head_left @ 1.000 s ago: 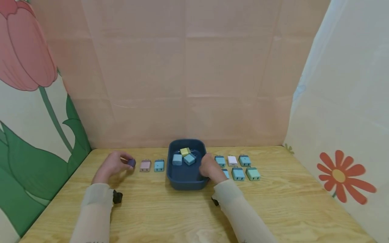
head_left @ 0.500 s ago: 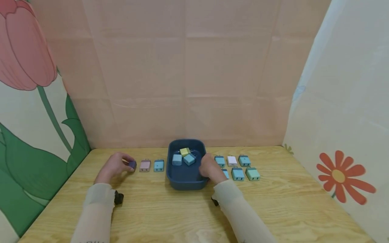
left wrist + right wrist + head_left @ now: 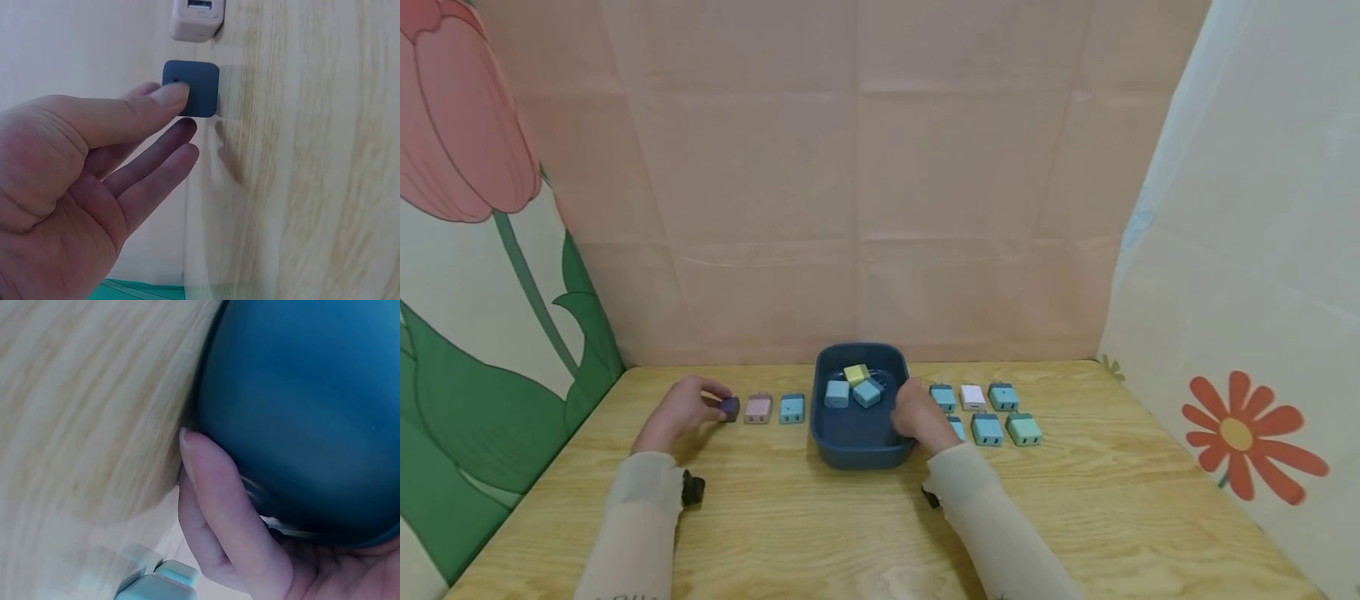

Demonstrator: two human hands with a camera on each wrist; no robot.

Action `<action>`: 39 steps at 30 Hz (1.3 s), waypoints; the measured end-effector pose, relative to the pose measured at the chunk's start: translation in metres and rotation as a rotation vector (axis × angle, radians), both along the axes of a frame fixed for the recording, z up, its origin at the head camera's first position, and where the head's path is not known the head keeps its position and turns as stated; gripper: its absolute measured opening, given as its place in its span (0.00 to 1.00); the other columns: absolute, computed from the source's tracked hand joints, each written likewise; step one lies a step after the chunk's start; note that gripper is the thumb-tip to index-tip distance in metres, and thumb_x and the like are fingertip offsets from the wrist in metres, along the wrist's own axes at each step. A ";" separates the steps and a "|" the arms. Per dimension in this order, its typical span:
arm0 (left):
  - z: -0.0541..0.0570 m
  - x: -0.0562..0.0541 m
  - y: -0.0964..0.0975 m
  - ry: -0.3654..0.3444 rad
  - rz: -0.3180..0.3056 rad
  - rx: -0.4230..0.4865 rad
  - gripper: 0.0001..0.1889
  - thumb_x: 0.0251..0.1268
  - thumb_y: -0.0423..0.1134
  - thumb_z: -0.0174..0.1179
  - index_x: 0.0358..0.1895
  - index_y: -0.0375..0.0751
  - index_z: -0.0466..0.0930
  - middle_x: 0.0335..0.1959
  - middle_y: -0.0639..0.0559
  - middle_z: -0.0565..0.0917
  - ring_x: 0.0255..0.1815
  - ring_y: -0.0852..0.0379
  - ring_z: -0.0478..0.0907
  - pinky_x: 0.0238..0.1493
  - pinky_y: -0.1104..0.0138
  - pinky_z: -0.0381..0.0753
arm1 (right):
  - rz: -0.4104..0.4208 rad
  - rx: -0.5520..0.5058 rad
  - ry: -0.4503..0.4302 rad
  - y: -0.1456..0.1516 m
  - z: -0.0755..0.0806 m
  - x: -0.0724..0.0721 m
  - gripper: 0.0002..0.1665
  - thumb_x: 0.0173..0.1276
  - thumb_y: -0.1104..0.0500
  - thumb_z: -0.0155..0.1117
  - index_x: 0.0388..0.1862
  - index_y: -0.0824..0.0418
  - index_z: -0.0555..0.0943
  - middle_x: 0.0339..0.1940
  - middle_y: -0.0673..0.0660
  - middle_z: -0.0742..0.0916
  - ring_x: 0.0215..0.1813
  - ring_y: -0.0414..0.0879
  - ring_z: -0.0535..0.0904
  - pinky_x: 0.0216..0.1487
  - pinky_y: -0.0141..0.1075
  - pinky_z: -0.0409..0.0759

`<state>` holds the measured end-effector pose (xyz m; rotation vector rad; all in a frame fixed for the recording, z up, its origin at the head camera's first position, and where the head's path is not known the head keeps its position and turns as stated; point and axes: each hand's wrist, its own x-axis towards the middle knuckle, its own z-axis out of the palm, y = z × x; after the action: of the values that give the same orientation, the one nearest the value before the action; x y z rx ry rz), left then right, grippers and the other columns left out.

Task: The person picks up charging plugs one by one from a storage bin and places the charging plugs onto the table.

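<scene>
My left hand [image 3: 682, 408] pinches a dark blue-purple charger plug [image 3: 731, 408] at the left end of a row on the table. In the left wrist view the thumb lies on the face of this dark plug [image 3: 203, 87], and the lower fingers are clear of it. Beside it are a pink charger plug [image 3: 758, 408] and a blue charger plug [image 3: 792, 408]. My right hand [image 3: 919, 415] grips the right wall of a dark blue plastic bin [image 3: 861, 457]. Its fingers curl against the outside of the bin [image 3: 300, 419] in the right wrist view.
Inside the bin sit a yellow plug [image 3: 856, 375] and two blue ones. Right of it, several plugs stand in two rows, among them a white plug [image 3: 972, 397] and a green plug [image 3: 1024, 428]. A pink cloth backdrop [image 3: 857, 208] hangs behind the wooden table [image 3: 820, 533].
The dark plug has shifted slightly right, closer to the pink one, along with my left hand, and more of it shows now. My right hand and the bin have stayed put.
</scene>
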<state>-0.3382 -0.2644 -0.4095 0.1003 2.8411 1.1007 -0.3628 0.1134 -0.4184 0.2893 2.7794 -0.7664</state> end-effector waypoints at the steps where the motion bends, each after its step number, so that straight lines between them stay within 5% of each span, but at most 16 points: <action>1: 0.000 0.000 0.000 0.000 0.000 0.001 0.19 0.71 0.23 0.65 0.63 0.29 0.84 0.64 0.26 0.84 0.63 0.33 0.86 0.67 0.44 0.84 | 0.001 0.001 0.002 0.000 0.001 0.001 0.39 0.84 0.65 0.53 0.85 0.71 0.50 0.58 0.74 0.84 0.32 0.56 0.87 0.24 0.43 0.87; 13: 0.003 0.003 -0.001 0.002 -0.026 0.027 0.25 0.72 0.22 0.63 0.71 0.27 0.77 0.72 0.26 0.78 0.71 0.28 0.80 0.69 0.43 0.83 | 0.010 0.007 0.006 0.000 0.003 0.004 0.42 0.86 0.64 0.52 0.88 0.70 0.45 0.59 0.74 0.84 0.29 0.56 0.87 0.25 0.42 0.87; 30: 0.007 0.002 0.001 -0.009 -0.022 0.016 0.29 0.76 0.41 0.68 0.74 0.32 0.75 0.73 0.28 0.77 0.73 0.28 0.77 0.71 0.35 0.77 | -0.004 0.019 -0.008 -0.001 0.000 0.000 0.44 0.85 0.64 0.52 0.89 0.69 0.42 0.58 0.75 0.85 0.29 0.57 0.87 0.25 0.44 0.86; 39: 0.019 0.004 0.007 0.010 -0.024 -0.014 0.30 0.77 0.45 0.67 0.76 0.36 0.75 0.77 0.32 0.76 0.78 0.28 0.72 0.73 0.35 0.76 | -0.005 0.021 -0.008 0.000 0.000 0.001 0.44 0.85 0.63 0.53 0.89 0.68 0.43 0.58 0.74 0.85 0.30 0.57 0.87 0.24 0.44 0.86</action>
<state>-0.3343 -0.2572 -0.3903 0.1389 2.8481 1.0787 -0.3621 0.1133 -0.4183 0.3025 2.7815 -0.7353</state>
